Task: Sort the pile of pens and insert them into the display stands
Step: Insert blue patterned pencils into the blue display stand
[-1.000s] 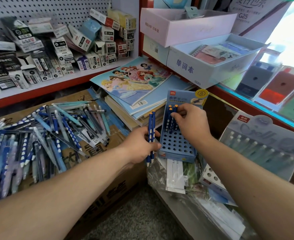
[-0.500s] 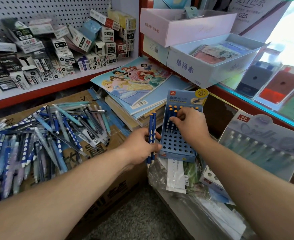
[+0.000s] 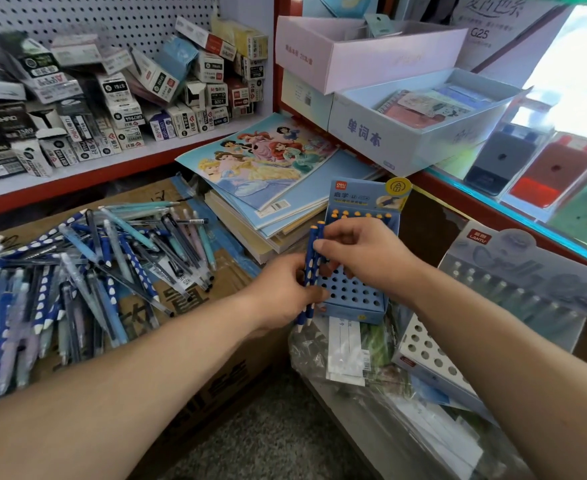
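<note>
cardboard box [image 3: 148, 199] top with a loose pile of pens [image 3: 77, 271] and stacked notebooks [image 3: 261, 161]

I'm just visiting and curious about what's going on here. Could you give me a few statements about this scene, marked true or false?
1. The left hand holds dark blue pens. True.
2. Every hole in the blue display stand is filled. False: pens stand only at its far end; many near holes are empty.
3. The pile of pens lies on a cardboard box. True.
4. The right hand hangs idle. False: its fingers pinch the held pens near their tops.
</note>
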The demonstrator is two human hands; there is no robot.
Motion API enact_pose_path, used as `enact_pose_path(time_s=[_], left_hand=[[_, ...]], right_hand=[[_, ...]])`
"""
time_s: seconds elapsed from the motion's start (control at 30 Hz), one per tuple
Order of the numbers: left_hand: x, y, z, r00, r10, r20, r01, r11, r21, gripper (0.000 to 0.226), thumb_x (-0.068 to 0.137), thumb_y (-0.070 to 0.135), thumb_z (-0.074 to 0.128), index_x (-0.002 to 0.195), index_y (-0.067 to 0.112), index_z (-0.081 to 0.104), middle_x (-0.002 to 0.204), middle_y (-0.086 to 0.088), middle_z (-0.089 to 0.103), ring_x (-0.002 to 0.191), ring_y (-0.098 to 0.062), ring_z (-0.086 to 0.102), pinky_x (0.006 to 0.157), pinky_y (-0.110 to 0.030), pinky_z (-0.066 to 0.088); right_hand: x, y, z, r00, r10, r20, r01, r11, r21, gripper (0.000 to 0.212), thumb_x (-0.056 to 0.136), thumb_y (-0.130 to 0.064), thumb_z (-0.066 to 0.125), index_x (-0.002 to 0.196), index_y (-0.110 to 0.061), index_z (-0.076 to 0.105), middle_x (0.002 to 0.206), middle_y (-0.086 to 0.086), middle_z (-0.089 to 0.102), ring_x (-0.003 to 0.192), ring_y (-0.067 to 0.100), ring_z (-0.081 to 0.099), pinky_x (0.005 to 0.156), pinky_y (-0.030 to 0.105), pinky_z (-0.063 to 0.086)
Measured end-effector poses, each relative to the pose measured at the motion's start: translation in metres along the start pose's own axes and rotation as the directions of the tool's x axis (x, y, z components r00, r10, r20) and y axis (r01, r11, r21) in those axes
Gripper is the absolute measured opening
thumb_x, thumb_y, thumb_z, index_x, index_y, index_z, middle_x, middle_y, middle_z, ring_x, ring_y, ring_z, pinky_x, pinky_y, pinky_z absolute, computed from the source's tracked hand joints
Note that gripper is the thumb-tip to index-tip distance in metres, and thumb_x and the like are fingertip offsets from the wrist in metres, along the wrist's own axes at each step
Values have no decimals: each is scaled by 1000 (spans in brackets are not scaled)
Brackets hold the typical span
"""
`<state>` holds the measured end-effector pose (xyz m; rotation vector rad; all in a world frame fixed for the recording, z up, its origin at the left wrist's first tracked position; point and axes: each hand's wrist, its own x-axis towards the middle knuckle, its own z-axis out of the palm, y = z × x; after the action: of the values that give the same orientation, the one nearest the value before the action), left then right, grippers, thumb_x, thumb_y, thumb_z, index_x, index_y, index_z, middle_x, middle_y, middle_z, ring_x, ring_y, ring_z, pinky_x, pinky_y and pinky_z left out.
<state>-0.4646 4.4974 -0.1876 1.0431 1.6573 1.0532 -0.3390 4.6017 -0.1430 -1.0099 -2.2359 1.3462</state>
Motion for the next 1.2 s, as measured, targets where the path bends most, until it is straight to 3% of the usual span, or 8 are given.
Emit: enact_pose_path(time_s=[0.13, 0.27, 0.4, 0.57, 0.73, 0.87, 1.1, 1.2], left_hand=[[6, 5, 1, 999, 14, -50, -14, 1000, -8, 24, 89, 4, 73, 106, 19, 68, 99, -3, 73, 94, -22, 70, 91, -43, 57], [11, 6, -3, 996, -4, -90, -1, 999, -50, 30, 90, 6, 73, 117, 17, 66, 103, -4, 71, 94, -21, 68, 88, -37, 57], [9, -1, -7, 994, -61, -95, 52, 994, -96, 38, 87, 4, 76, 121, 16, 64, 94, -7, 67, 81, -20, 63, 79, -34, 54], [8, -1, -6, 987, -87, -132, 70, 989, -127, 33, 78, 5, 84, 107, 9, 68, 78, -4, 64, 72, -22, 67, 63, -29, 54], [8, -2, -6, 976, -92, -196, 76, 993, -87, 37, 69, 13, 91, 98, 11, 68, 101, -21, 69, 92, -38, 71, 80, -50, 61], [6, -1, -6, 975, -75, -209, 60, 995, -77, 44, 69, 11, 92, 103, 11, 64, 87, -9, 63, 76, -26, 68, 65, -37, 58], [2, 1, 1, 983, -48, -175, 19, 987, -161, 25, 79, -1, 81, 89, 17, 66, 70, 6, 69, 65, -8, 70, 64, -31, 61], [2, 1, 1, 982, -20, -190, -8, 989, -148, 26, 84, 1, 78, 88, 24, 67, 72, 7, 68, 70, -11, 70, 68, -31, 60]], right_hand=[[0, 3, -5, 998, 0, -61, 2, 999, 32, 14, 95, -21, 70, 92, -8, 74, 80, 15, 74, 62, 7, 66, 56, 19, 49], [5, 7, -19, 956, 36, -291, -12, 996, 84, 13, 96, -23, 69, 92, -11, 71, 83, 14, 74, 59, 3, 64, 57, 19, 55], [12, 26, -31, 880, -28, -474, -23, 995, -101, 13, 94, -29, 70, 82, -32, 66, 81, -4, 72, 77, 14, 71, 79, 44, 61], [14, 38, -29, 884, -56, -464, -58, 972, -228, 3, 96, -29, 68, 93, -28, 69, 84, -13, 67, 82, 11, 67, 84, 41, 58], [20, 44, -24, 899, -76, -431, -59, 954, -293, 7, 96, -28, 68, 90, -26, 66, 81, -13, 64, 82, 13, 65, 76, 32, 53], [22, 48, -18, 910, -95, -405, -51, 941, -335, 7, 96, -27, 68, 94, -21, 70, 83, -9, 66, 83, 14, 65, 77, 31, 52], [30, 58, -9, 912, -99, -399, -89, 900, -427, 21, 94, -34, 71, 101, -15, 72, 85, -4, 65, 82, 15, 63, 72, 25, 43], [31, 58, -9, 915, -78, -396, -112, 894, -434, 23, 94, -35, 70, 102, -14, 72, 89, 0, 69, 85, 18, 64, 73, 27, 46]])
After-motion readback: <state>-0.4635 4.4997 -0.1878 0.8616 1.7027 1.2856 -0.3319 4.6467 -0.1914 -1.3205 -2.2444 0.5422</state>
